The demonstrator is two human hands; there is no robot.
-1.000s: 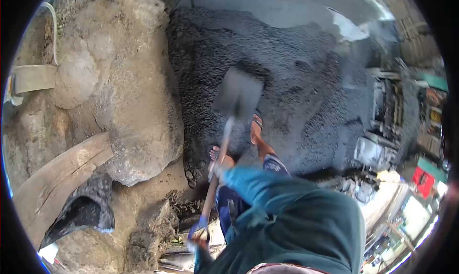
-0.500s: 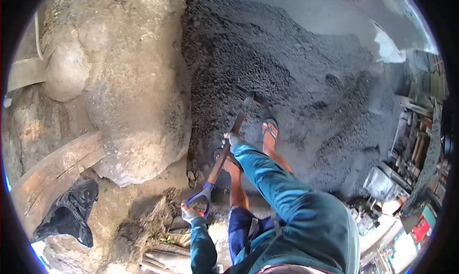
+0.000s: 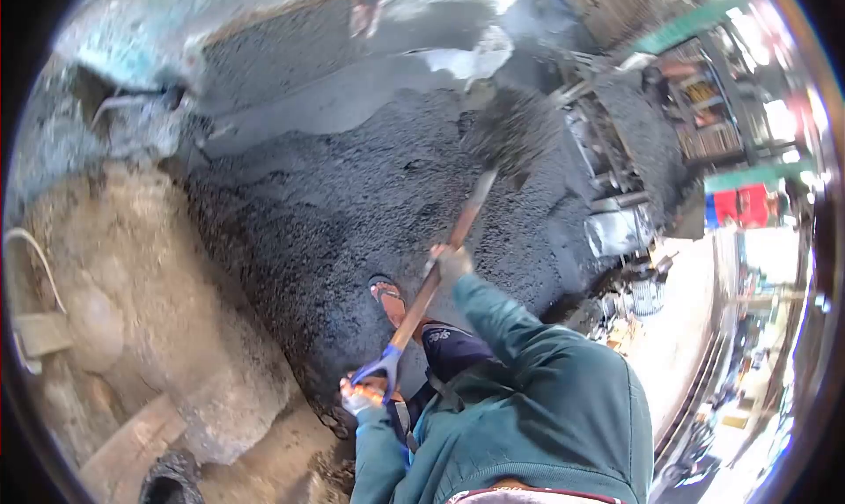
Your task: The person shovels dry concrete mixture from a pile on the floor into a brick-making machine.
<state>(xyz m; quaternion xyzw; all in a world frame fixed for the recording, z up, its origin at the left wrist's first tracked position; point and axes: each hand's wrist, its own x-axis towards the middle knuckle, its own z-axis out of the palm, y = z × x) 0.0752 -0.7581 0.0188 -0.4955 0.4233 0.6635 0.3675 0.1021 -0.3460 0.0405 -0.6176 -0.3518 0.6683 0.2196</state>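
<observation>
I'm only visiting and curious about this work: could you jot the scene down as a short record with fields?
Tool: wooden-shafted shovel with blue D-handle, blade raised, loaded with gravel
Left hand: grips the blue handle
Right hand: grips the shaft midway
Underfoot: dark grey gravel pile
Beside it: large tan boulder

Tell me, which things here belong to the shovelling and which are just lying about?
In use: shovel, gravel heap, left hand on the grip, right hand on the shaft.
Lying about: large boulder, wooden plank.
</observation>
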